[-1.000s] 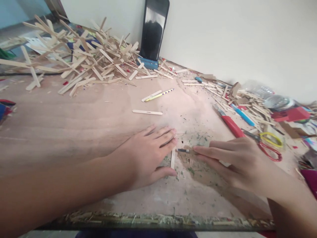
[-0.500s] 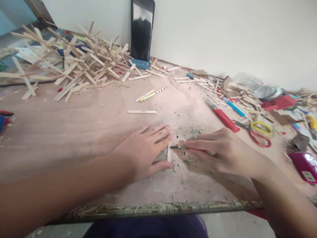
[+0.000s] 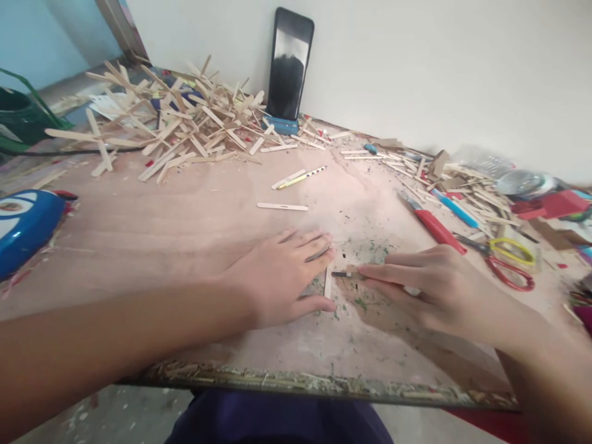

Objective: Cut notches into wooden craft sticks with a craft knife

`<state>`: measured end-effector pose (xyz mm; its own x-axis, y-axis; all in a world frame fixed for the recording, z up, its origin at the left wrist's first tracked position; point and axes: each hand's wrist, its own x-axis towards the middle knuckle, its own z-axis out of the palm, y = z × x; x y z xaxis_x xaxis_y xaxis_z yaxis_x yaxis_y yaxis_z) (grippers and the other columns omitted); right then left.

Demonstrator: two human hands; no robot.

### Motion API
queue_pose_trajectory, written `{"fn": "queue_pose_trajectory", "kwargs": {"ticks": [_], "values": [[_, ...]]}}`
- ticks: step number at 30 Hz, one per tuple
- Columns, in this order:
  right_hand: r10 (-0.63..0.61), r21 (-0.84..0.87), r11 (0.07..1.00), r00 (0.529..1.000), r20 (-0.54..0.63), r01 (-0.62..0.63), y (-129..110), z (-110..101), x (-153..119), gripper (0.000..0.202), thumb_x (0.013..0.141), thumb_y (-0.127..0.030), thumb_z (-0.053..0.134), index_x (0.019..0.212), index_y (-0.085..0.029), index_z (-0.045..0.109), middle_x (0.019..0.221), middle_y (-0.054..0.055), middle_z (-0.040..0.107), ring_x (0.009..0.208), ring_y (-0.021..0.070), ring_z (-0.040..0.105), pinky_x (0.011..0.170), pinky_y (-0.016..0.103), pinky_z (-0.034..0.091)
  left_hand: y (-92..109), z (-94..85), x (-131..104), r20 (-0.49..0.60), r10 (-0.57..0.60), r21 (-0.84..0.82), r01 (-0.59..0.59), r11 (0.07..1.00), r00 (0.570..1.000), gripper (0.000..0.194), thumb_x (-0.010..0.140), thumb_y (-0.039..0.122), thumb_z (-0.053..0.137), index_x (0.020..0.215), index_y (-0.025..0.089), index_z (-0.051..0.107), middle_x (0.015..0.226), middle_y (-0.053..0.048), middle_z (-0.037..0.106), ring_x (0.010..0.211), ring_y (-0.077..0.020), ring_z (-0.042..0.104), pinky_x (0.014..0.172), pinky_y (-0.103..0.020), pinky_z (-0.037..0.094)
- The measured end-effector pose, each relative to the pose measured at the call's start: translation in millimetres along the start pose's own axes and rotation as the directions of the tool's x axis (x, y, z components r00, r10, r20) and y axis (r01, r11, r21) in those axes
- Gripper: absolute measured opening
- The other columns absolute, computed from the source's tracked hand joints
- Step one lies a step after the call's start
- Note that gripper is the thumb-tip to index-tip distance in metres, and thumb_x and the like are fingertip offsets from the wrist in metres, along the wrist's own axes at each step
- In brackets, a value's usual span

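Observation:
My left hand (image 3: 282, 277) lies flat on the board and presses down a short wooden stick (image 3: 328, 282) that stands upright between thumb and fingertips. My right hand (image 3: 430, 290) is closed on a small cutter whose dark blade tip (image 3: 341, 274) points left and touches the stick's right edge. Green shavings lie scattered around the stick on the worn wooden board (image 3: 185, 228).
A big heap of wooden sticks (image 3: 185, 120) fills the back left, with a black phone (image 3: 289, 65) leaning on the wall. A loose stick (image 3: 282, 206), a pencil (image 3: 303, 177), a red cutter (image 3: 432, 223), scissors (image 3: 506, 262) and clutter lie right. A blue object (image 3: 23, 225) sits at left.
Both hands stay on the stick and blade with little change. The view has swung, bringing the blue object into sight at the left.

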<state>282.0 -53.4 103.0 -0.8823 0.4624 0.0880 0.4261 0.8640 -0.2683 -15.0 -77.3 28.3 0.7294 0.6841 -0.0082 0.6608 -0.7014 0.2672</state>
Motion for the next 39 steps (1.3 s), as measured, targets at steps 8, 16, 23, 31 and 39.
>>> {"fn": "queue_pose_trajectory", "kwargs": {"ticks": [8, 16, 23, 31, 39], "values": [[-0.008, 0.038, 0.999, 0.999, -0.043, 0.009, 0.4, 0.9, 0.7, 0.027, 0.122, -0.019, 0.062, 0.131, -0.014, 0.087, 0.075, -0.001, 0.072, 0.056, 0.0104, 0.060, 0.059, 0.028, 0.040, -0.9, 0.1, 0.1, 0.023, -0.007, -0.017, 0.008, 1.000, 1.000, 0.093, 0.122, 0.080, 0.035, 0.183, 0.012, 0.049, 0.192, -0.021, 0.039, 0.184, -0.0382, 0.035, 0.149, -0.061, 0.034], [-0.019, 0.050, 0.999, 0.999, -0.047, 0.021, 0.1, 2.2, 4.0, 0.029, 0.124, -0.021, 0.060, 0.123, -0.014, 0.088, 0.083, 0.002, 0.080, 0.062, 0.0120, 0.067, 0.063, 0.028, 0.042, -5.6, 2.8, -4.4, -0.006, 0.008, 0.028, -0.008, 1.000, 1.000, 0.094, 0.121, 0.082, 0.033, 0.182, 0.012, 0.051, 0.191, -0.020, 0.041, 0.182, -0.0385, 0.039, 0.148, -0.058, 0.036], [0.015, 0.065, 0.998, 0.999, -0.028, -0.013, 0.1, 2.8, 1.5, 0.029, 0.124, -0.023, 0.060, 0.123, -0.016, 0.088, 0.087, 0.003, 0.083, 0.068, 0.0136, 0.071, 0.066, 0.028, 0.044, -8.9, 5.0, -6.1, -0.036, 0.038, 0.060, -0.036, 0.998, 0.999, 0.109, 0.118, 0.085, 0.005, 0.182, 0.010, 0.051, 0.190, -0.020, 0.043, 0.181, -0.0395, 0.042, 0.146, -0.060, 0.039], [0.001, 0.059, 0.998, 1.000, -0.031, 0.001, -3.2, 1.1, 5.6, 0.029, 0.122, -0.018, 0.060, 0.124, -0.015, 0.088, 0.081, 0.000, 0.076, 0.063, 0.0114, 0.065, 0.063, 0.027, 0.042, -7.0, 7.2, -4.8, -0.062, 0.052, 0.043, -0.050, 0.998, 0.997, 0.113, 0.116, 0.084, -0.003, 0.179, 0.010, 0.055, 0.188, -0.022, 0.047, 0.179, -0.0388, 0.045, 0.144, -0.060, 0.042], [0.018, 0.079, 0.997, 1.000, -0.019, -0.016, 1.7, 3.3, 3.6, 0.029, 0.124, -0.022, 0.061, 0.130, -0.015, 0.087, 0.081, 0.000, 0.076, 0.063, 0.0109, 0.066, 0.063, 0.027, 0.041, -8.6, 21.7, -6.4, -0.150, 0.057, 0.063, -0.048, 0.997, 0.987, 0.099, 0.122, 0.081, 0.011, 0.177, 0.014, 0.058, 0.186, -0.019, 0.053, 0.178, -0.0351, 0.048, 0.143, -0.056, 0.040]]}}
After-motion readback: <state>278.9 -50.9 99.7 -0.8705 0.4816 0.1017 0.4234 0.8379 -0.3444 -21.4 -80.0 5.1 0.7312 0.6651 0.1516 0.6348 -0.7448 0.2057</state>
